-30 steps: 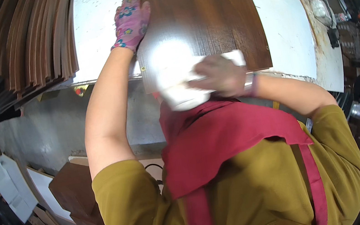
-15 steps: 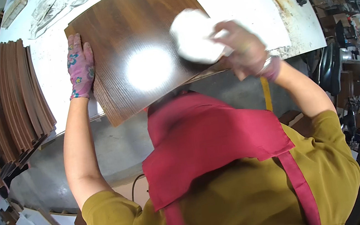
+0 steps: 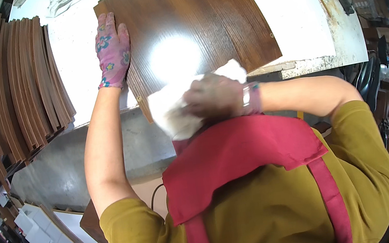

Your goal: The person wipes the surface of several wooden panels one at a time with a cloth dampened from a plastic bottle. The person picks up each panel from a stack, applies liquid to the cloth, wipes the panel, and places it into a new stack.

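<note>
Leftward, brown boards [image 3: 18,86] stand near the panel [image 3: 209,15].

Panel [image 3: 225,22] on table [image 3: 300,22]; board stack [image 3: 20,86] left of it; cloth [image 3: 168,112] at panel's near edge, under right hand [image 3: 216,96].

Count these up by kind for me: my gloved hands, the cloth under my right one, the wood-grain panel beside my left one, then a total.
Gloved hands: 2, left hand and right hand
White cloth: 1
Wood-grain panel: 1
Total: 4
</note>
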A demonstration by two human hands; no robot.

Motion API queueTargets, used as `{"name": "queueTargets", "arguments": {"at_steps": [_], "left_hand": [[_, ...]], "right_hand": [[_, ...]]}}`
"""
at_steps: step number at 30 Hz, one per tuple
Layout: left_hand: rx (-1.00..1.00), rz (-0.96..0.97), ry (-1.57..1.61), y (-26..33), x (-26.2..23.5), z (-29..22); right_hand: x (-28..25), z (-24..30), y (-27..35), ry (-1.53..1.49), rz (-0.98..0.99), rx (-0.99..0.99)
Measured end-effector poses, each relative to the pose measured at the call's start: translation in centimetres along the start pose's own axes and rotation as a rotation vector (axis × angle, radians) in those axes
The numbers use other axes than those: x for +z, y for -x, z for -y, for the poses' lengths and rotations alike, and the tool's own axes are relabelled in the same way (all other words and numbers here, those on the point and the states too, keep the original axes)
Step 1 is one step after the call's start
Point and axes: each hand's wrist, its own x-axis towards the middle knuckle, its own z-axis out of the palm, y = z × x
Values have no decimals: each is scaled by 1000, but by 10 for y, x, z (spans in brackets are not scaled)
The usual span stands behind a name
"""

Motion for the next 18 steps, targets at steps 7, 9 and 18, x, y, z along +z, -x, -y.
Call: {"name": "queueTargets", "arguments": {"at_steps": [7, 9, 18], "left_hand": [[21, 107, 50, 0, 3, 1], [-30, 168, 61, -1, -2, -1], [58, 140, -20, 2, -3, 1]], "right_hand": [[-4, -15, 9, -131, 196, 124], [6, 3, -16, -22, -68, -154], [-28, -83, 215, 26, -358, 849]]}}
